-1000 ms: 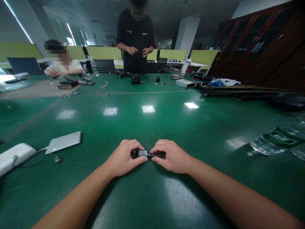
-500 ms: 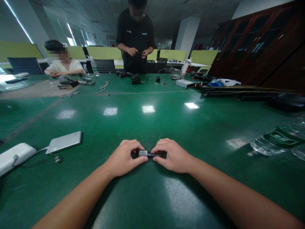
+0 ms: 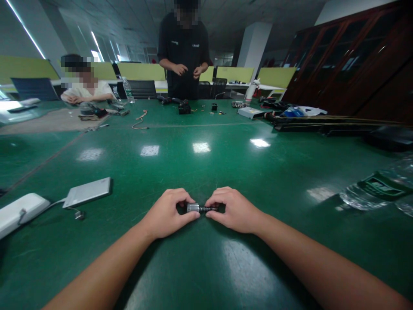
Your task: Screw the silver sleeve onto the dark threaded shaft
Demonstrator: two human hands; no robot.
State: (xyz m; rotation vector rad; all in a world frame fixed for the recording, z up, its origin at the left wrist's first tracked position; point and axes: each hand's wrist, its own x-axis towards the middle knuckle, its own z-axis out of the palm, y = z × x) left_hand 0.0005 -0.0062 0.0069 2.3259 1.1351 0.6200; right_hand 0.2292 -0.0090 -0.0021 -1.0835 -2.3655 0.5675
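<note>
My left hand [image 3: 166, 214] pinches a small metal part by its silver, block-like body [image 3: 193, 207] between thumb and fingers. A thin dark ribbed shaft, like a screw thread or spring [image 3: 202, 209], runs out from that body to the right. Around the far end of this shaft the thumb and fingers of my right hand [image 3: 237, 212] are closed. The part lies level between both hands, just above or on the green table [image 3: 200, 176]; I cannot tell which. Fingertips hide both its ends.
To the left are a silver flat box [image 3: 87, 192] with a cable and a white power strip [image 3: 22, 211]. Clear water bottles [image 3: 368, 191] lie at the right. Tools and small parts are across the table, where one person [image 3: 183, 51] stands and another [image 3: 87, 88] sits.
Both hands keep their hold on the metal part. Any shift of the hands is very slight.
</note>
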